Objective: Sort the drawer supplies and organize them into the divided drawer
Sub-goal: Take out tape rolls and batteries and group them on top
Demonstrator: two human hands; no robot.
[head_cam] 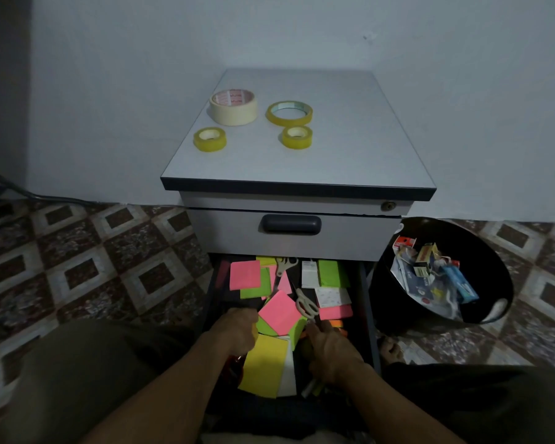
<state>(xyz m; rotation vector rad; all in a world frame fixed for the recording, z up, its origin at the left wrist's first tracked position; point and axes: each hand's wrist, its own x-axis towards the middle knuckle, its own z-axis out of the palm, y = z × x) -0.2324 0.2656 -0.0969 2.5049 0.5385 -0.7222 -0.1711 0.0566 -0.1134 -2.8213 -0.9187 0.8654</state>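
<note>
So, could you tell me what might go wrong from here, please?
The white-handled scissors lie loose just beyond the right hand; fingers groping there might get nicked. The tilted pad of notes between it and the left hand could slide and muddle the piles.

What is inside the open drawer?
Pink pads, green pads, a yellow pad, white pads and two scissors, lying loose. The left hand, right hand and the pile cover the front and floor of the drawer; anything beneath is hidden.

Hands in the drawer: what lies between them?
In the head view, sticky-note pads, pink over green and yellow, lie between the left hand and right hand.
</note>
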